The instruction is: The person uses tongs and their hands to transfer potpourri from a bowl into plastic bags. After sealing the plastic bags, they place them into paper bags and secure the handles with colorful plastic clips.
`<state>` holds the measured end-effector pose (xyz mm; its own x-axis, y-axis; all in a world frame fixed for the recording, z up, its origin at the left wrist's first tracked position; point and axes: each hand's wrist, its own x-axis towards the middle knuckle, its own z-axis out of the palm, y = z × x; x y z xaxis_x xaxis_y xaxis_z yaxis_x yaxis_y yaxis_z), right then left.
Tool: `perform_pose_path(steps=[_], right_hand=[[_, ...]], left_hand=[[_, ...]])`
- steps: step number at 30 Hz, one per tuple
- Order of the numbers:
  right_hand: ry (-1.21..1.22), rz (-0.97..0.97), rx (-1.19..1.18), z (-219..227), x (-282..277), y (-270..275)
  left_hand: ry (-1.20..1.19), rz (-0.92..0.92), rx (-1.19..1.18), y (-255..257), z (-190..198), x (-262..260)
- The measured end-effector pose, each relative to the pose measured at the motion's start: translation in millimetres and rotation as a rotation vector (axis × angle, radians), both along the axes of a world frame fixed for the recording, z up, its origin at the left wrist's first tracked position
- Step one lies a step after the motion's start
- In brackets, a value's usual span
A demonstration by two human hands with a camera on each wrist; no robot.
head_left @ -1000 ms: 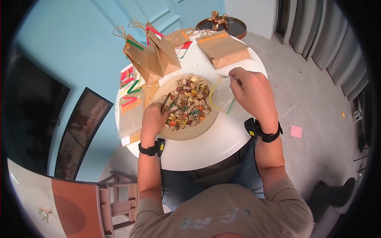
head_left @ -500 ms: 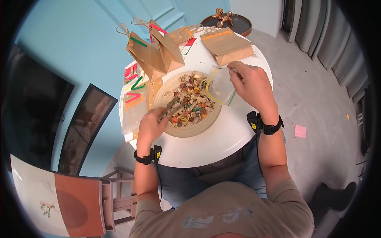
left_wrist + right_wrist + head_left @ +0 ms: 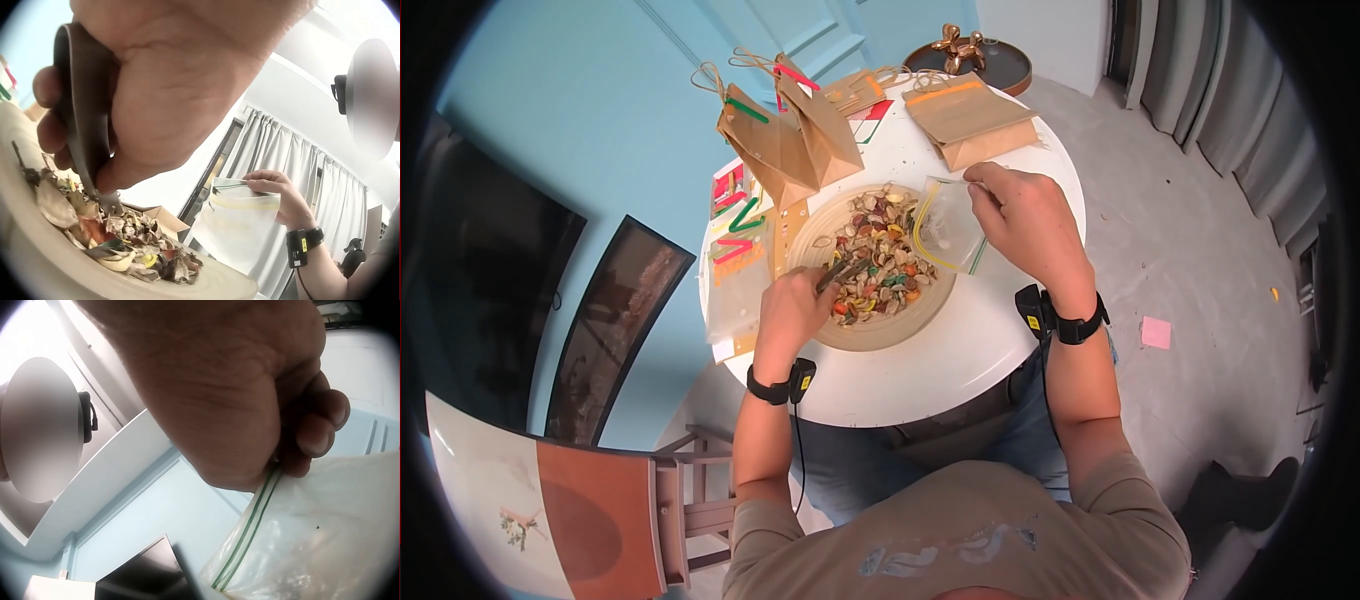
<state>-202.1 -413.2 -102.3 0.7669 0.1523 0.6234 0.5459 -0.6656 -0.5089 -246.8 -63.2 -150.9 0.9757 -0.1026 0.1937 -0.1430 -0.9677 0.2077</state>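
And here on the round white surface (image 3: 900,390), in the middle of the frame, the left hand (image 3: 793,305) has its grip clamped on dark tongs (image 3: 842,272), fingers and thumb curled round them, tips down at the dried petals (image 3: 885,262) heaped on the round plate (image 3: 870,340). Over to the right of the plate, the right hand (image 3: 1038,222) has its grip clamped on the clear zip bag (image 3: 953,225), pinching it near the rim with the green lines. The bag hangs beside the heap, its yellow-lined edge over the plate's right side; how much is inside, I can't tell. Up at the upper left of the surface stand two paper bags (image 3: 768,150), with a wider brown bag (image 3: 970,120) at the upper right, and pink and green strips (image 3: 745,215) left of the plate.
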Motion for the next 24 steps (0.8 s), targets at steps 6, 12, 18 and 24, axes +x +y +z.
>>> perform_pose_path(steps=[6, 12, 18, 24], right_hand=[[-0.006, 0.010, 0.007, -2.1, 1.4, -0.6], [0.009, 0.022, 0.034, -7.4, 6.9, -0.8], [0.139, 0.024, 0.037, -9.1, 13.4, 1.0], [0.162, 0.037, -0.002, -17.2, 18.7, 4.3]], left_hand=[[-0.055, -0.036, -0.012, 1.3, -1.0, -2.8], [-0.054, -0.036, -0.053, 0.7, 10.4, -6.9], [-0.109, -0.100, -0.067, -7.6, 40.6, -11.9], [-0.167, -0.265, -0.051, -43.5, 82.8, -13.4]])
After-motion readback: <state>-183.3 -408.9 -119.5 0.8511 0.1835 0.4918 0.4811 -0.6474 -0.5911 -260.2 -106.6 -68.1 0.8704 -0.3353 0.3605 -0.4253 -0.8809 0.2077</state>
